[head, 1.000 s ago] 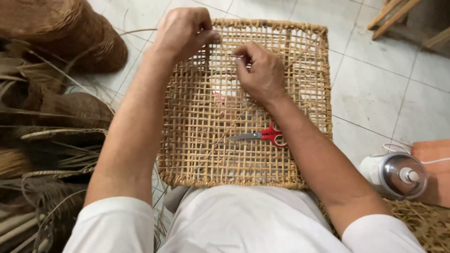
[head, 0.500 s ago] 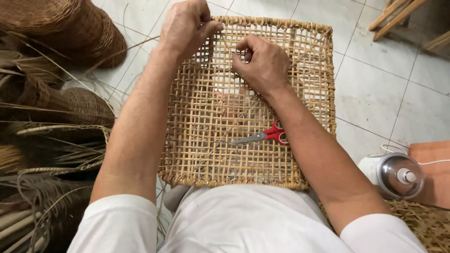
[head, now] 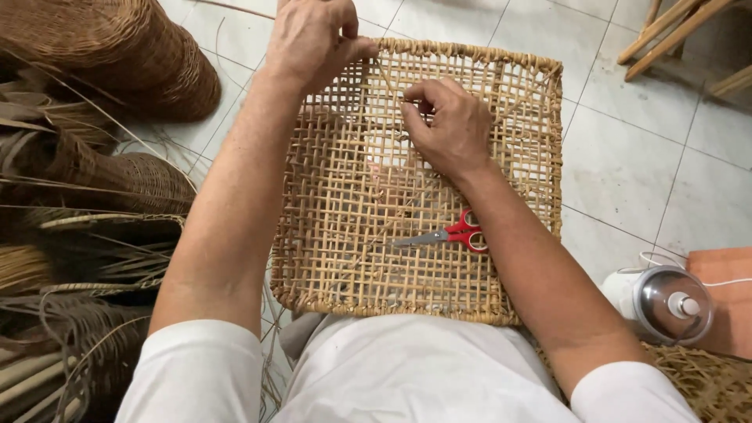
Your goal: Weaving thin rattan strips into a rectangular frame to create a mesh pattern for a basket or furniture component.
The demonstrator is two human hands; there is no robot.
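Rattan fills most of what I see: a square open-weave cane panel (head: 368, 235) lies flat across my lap, its braided rim reaching toward the tiled floor (head: 627, 157). My left hand (head: 313, 39) is closed at the panel's far edge, pinching a thin pale cane strand (head: 389, 78). My right hand (head: 450, 125) is curled on the mesh just beside it, fingertips pressed into the weave. Red-handled scissors (head: 450, 233) rest on the panel near my right forearm. Brown woven baskets (head: 117, 55) sit to the left.
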